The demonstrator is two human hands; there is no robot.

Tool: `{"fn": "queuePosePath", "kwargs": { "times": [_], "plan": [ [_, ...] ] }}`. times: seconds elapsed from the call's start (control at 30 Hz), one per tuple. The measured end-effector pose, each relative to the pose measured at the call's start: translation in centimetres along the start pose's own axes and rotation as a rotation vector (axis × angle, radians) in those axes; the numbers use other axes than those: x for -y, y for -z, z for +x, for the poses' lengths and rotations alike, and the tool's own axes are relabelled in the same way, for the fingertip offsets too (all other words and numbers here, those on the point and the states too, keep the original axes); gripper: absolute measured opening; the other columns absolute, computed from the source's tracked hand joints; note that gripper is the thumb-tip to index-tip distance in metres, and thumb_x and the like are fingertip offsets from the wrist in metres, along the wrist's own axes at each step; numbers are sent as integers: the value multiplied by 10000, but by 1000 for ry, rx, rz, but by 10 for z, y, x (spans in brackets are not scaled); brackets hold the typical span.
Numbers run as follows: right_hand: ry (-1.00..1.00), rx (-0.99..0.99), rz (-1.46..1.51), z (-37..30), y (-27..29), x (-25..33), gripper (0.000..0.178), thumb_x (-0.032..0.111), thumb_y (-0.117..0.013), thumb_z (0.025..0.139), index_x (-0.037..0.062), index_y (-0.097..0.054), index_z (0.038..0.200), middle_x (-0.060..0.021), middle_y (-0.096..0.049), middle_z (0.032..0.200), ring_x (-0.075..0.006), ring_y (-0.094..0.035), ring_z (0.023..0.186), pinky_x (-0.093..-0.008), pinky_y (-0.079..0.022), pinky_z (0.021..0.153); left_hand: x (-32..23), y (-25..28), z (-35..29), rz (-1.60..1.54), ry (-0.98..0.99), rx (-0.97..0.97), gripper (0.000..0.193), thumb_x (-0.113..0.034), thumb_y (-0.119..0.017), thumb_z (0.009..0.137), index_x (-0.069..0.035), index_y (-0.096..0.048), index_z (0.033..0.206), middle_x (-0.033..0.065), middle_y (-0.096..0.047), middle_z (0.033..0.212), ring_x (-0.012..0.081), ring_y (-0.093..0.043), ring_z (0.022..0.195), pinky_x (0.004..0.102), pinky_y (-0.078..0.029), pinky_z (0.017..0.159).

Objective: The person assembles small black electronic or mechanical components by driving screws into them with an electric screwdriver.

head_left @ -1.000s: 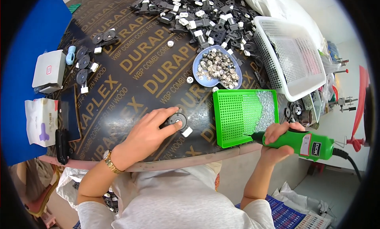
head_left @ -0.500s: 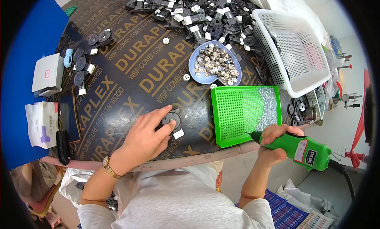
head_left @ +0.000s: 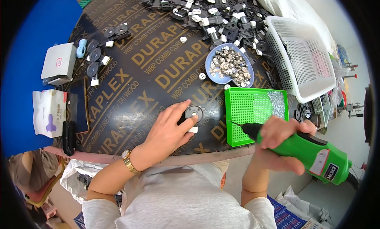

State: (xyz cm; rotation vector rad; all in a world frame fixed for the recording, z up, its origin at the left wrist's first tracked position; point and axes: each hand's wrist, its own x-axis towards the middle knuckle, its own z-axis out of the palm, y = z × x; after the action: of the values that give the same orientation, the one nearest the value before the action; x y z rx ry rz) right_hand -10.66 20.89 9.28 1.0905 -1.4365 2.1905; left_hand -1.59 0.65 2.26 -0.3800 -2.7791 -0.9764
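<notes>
My left hand (head_left: pixel 164 126) is closed around the near-left side of a black round plastic wheel bracket (head_left: pixel 196 112) with a white tab, holding it against the dark table. The thumb rests by the bracket's center. In my right hand (head_left: pixel 273 140) is a green electric screwdriver (head_left: pixel 295 149), its long thin bit pointing left. The bit's tip hangs over the left rim of a green perforated tray (head_left: pixel 230 136). Whether a screw sits on the tip is too small to tell. Small silvery screws (head_left: pixel 275 104) lie heaped at the tray's right end.
Beyond the tray stands a blue heart-shaped dish (head_left: pixel 209 66) of small metal-rimmed wheels. A pile of black and white brackets (head_left: pixel 213 19) covers the far side, beside a white basket (head_left: pixel 293 90). At left are finished-looking brackets (head_left: pixel 95 54), a box (head_left: pixel 59 60), a tissue pack (head_left: pixel 49 112) and a phone (head_left: pixel 82 106).
My right hand has lifted the screwdriver, and its bit has moved left from above the tray's holes to its left rim. The view has shifted slightly; my left hand still holds the wheel bracket.
</notes>
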Motion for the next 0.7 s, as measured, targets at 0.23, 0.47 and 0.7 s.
{"fn": "queuePosePath", "kwargs": {
  "times": [0.23, 0.47, 0.7],
  "plan": [
    [-286, 180, 151, 3, -43, -30, 667, 414, -717, 694, 24, -398, 1131, -64, -581, 701, -180, -553, 600, -280, -454, 567, 2, -3, -8, 34, 18, -61, 437, -146, -724, 705, -105, -582, 1116, 171, -436, 1326, 331, -477, 1139, 414, -431, 870],
    [-250, 163, 125, 6, -56, -54, 687, 567, -681, 704, 60, -400, 1073, -18, -501, 568, -110, -449, 423, -229, -363, 414, 2, -2, -6, 10, 31, -33, 418, -171, -705, 726, -105, -581, 1120, 170, -420, 1336, 338, -467, 1144, 431, -424, 884],
    [-248, 139, -176, -1, -73, -51, 564, 414, -756, 729, 55, -421, 1008, -21, -490, 568, -118, -464, 455, -240, -368, 431, 3, -2, -9, 3, 17, -47, 439, -128, -684, 723, -73, -554, 1139, 210, -434, 1290, 352, -472, 1125, 428, -433, 879]
  ]
}}
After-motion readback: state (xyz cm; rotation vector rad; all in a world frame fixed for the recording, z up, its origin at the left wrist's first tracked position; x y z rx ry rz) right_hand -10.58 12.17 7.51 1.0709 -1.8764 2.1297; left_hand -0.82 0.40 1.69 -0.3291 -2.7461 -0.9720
